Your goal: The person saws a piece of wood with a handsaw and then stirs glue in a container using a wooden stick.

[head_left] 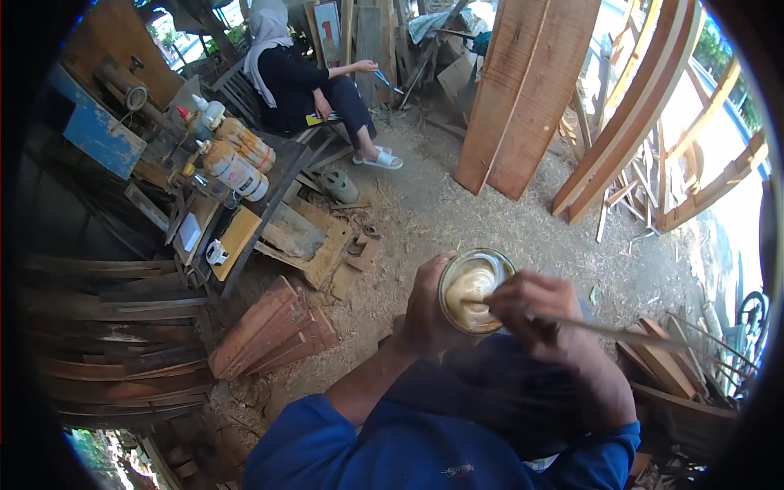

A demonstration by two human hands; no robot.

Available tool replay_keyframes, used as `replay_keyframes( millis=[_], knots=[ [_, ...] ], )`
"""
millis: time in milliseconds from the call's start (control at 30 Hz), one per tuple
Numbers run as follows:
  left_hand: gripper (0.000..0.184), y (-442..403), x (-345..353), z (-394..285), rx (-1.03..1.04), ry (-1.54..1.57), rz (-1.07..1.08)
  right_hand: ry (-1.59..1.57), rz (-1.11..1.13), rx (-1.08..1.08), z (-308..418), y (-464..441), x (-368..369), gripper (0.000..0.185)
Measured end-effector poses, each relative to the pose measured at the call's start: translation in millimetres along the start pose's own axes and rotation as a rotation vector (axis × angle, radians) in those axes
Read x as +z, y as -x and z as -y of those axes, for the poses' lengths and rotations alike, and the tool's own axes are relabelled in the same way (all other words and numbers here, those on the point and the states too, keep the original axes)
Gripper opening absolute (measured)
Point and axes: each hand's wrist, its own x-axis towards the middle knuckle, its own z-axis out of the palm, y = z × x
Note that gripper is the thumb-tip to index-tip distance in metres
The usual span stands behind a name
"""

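- Shavings and scraps litter the floor (408, 200) beyond the fingers, and bright daylight comes in at the far right.
- Left fingers (433, 271) are wrapped around the side of a jar (445, 306), its mouth tipped up toward the wearer.
- Right fingers (524, 296) are clenched on a thin stick (604, 328), just beside the jar's rim; its long end runs off rightward, slightly blurred.
- Cream paste (469, 282) sits inside the jar, between both sets of fingers, with a thin dark tip dipped in it.
- Reddish blocks (265, 331) lie to the left of the fingers.
- Farther left and ahead, a table (282, 181) carries several bottles (233, 167).
- Well ahead of the fingers, a person (286, 77) sits beyond the table.
- Tall planks (510, 98) lean upright ahead and to the right.
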Motion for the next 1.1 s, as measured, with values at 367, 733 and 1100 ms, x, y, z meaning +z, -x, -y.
replay_keyframes(
  millis=[367, 733, 1100],
  knots=[
    [0.133, 5.0, -3.5, 6.4, 0.006, -0.087, 0.029, 0.095, -0.164, 0.008, -17.8, 0.7, -26.0, 0.012],
    [0.128, -6.6, 12.8, 5.3, -0.008, 0.100, -0.001, 0.000, -0.019, -0.094, 0.3, 4.1, -13.3, 0.010],
    [0.137, -1.0, 12.7, 13.9, 0.018, 0.043, -0.024, 0.141, -0.222, -0.009, -20.7, 6.8, -27.3, 0.015]
  ],
)
